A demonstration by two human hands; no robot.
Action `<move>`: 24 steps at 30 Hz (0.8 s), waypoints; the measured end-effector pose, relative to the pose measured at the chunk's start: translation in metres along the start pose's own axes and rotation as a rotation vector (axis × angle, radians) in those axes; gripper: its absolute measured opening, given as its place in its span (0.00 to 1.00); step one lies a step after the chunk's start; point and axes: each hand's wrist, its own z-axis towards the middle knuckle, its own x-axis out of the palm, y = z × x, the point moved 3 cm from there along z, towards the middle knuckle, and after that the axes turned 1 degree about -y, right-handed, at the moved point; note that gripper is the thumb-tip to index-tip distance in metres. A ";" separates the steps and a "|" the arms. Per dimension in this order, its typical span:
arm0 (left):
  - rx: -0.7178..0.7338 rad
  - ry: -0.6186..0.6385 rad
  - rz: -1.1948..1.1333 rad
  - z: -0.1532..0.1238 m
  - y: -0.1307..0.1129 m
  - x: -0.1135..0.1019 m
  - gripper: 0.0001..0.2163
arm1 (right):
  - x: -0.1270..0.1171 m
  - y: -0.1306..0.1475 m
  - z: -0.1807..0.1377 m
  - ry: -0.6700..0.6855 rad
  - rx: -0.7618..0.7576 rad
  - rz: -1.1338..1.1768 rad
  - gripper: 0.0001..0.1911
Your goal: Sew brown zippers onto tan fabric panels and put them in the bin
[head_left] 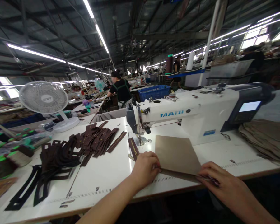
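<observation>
A tan fabric panel [177, 152] lies on the white table to the right of the needle, its near edge folded. My left hand [146, 168] pinches the panel's near left corner with closed fingers. At the near right corner, my right hand [216, 178] is closed on the fabric; something small and shiny shows among its fingers, too hidden to name. Just beyond my left hand lies a brown strip with a zipper [133, 148], close to the presser foot [142, 140] of the sewing machine [184, 109].
Brown zipper strips [100, 140] and dark cut-out frames [53, 165] are heaped on the left. Thread cones [18, 157] and a white fan [44, 98] stand farther left. Folded tan fabric [266, 140] is stacked at right. A co-worker [121, 88] sits beyond, beside a blue crate [154, 92].
</observation>
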 end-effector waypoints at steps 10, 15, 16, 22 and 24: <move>-0.070 -0.049 -0.130 0.003 0.012 -0.003 0.08 | -0.011 0.007 -0.009 -0.162 0.215 0.103 0.29; -0.107 -0.032 -0.094 0.004 0.007 -0.004 0.07 | -0.011 0.007 -0.009 -0.152 0.244 0.047 0.27; -0.117 -0.021 -0.067 0.005 0.006 -0.004 0.07 | -0.011 0.007 -0.009 -0.135 0.254 0.005 0.26; -0.039 -0.057 0.099 0.003 -0.003 0.000 0.06 | -0.008 0.007 -0.007 -0.089 0.195 -0.091 0.12; 0.106 -0.110 0.140 -0.001 -0.008 0.004 0.08 | -0.008 0.008 -0.008 -0.090 0.117 -0.088 0.09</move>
